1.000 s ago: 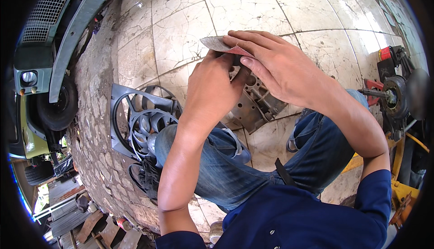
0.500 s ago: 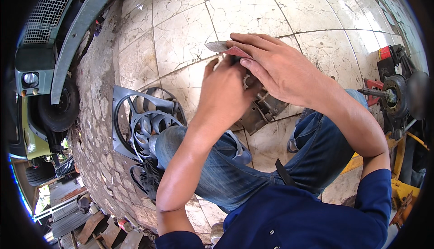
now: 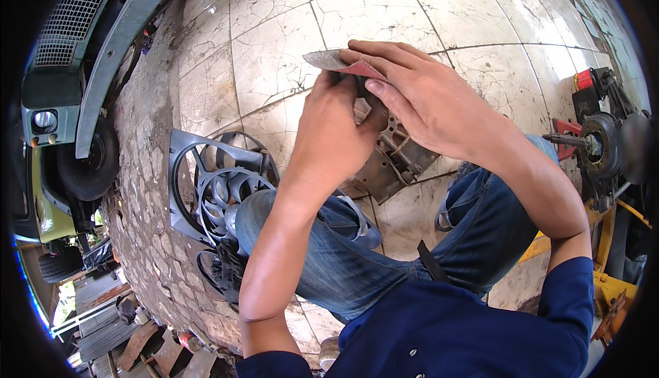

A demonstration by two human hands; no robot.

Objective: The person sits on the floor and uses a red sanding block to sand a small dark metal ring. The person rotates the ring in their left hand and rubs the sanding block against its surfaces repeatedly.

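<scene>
My right hand is closed on a bent piece of sandpaper, reddish on one face and grey on the other. Its fingers lie along the top of the sheet, with the thumb beneath. Just under the sheet, my left hand grips a small dark part; the fingers cover most of it, so its kind cannot be made out. Below both hands, a greasy metal assembly with holes and a rod-like piece rests on the tiles between my feet.
Left of my knee lies a grey fan shroud with round openings. A vehicle front with a tyre stands at far left. To the right are a hub with a shaft and a yellow metal frame. Cracked tiles cover the floor.
Both hands have shifted slightly up, and the sandpaper has moved a little up and left with the right hand. More of the metal assembly below shows now.
</scene>
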